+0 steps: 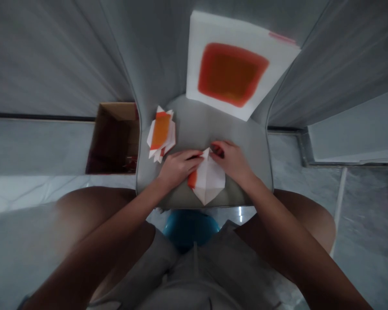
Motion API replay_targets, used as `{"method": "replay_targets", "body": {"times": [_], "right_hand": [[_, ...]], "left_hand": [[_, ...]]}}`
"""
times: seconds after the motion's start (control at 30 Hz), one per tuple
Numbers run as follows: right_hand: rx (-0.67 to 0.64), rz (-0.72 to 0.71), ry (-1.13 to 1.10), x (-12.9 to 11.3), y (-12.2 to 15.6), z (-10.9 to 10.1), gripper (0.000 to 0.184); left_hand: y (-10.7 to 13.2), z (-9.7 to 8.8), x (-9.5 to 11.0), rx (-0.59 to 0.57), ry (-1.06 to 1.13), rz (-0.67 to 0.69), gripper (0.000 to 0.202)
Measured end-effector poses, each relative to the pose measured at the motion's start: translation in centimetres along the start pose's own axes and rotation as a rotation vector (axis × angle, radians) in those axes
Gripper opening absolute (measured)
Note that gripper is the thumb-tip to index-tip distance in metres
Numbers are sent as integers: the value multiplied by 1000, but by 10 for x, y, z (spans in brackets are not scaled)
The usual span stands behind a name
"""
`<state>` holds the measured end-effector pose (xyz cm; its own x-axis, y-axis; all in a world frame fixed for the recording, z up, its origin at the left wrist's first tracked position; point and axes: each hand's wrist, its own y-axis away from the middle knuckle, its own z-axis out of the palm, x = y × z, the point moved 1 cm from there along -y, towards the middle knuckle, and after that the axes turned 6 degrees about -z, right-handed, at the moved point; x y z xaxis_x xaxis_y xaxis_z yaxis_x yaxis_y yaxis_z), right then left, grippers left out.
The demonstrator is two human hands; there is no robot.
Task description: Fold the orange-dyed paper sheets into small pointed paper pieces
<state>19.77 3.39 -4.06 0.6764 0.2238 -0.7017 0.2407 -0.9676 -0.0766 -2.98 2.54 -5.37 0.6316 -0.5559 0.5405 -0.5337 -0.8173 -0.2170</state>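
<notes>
A folded sheet of white paper (210, 178) with an orange-red patch at its left edge lies on the grey chair seat, a crease running down its middle and a point at each end. My left hand (181, 167) lies along its upper left side, fingers closed together and pressing on the paper. At the upper right, near the top point, the curled fingers of my right hand (229, 157) pinch the paper's edge. Left of my hands rests a finished-looking folded paper piece (161, 133), white with an orange panel and several pointed tips.
A stack of white paper sheets (194, 56) with an orange-red square leans against the chair's backrest (155, 56). Beside the grey chair seat (245, 137), an open cardboard box (111, 142) stands on the floor at left. Something blue (190, 228) shows below the seat's front edge.
</notes>
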Motion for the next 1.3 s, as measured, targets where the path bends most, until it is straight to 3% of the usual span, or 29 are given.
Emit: {"method": "replay_targets", "body": {"times": [0.23, 0.57, 0.77, 0.9, 0.97, 1.07, 1.17, 1.23, 1.3], "right_hand": [[-45, 58, -36, -3, -9, -2, 26], [-36, -44, -33, 3, -17, -1, 13], [-55, -92, -71, 0, -17, -5, 11], [-77, -107, -120, -4, -16, -10, 12], [-87, -133, -144, -7, -15, -13, 12], [-150, -112, -210, -14, -13, -17, 14], [-185, -56, -287, -20, -11, -17, 16], [-154, -27, -318, -20, -10, -14, 15], [-103, 9, -354, -19, -10, -11, 15]], "left_hand": [[-1, 2, 3, 52, 20, 21, 23], [-7, -1, 5, 68, 221, -66, 19], [-15, -8, 9, 55, 506, -278, 19], [-19, -6, 9, -28, 766, -469, 46], [-22, -4, 7, -106, 839, -585, 50], [-26, -6, 5, -225, 880, -726, 76], [-28, -13, 7, -301, 859, -679, 75], [-26, -17, 10, -317, 820, -592, 60], [-23, -18, 11, -261, 755, -545, 45]]}}
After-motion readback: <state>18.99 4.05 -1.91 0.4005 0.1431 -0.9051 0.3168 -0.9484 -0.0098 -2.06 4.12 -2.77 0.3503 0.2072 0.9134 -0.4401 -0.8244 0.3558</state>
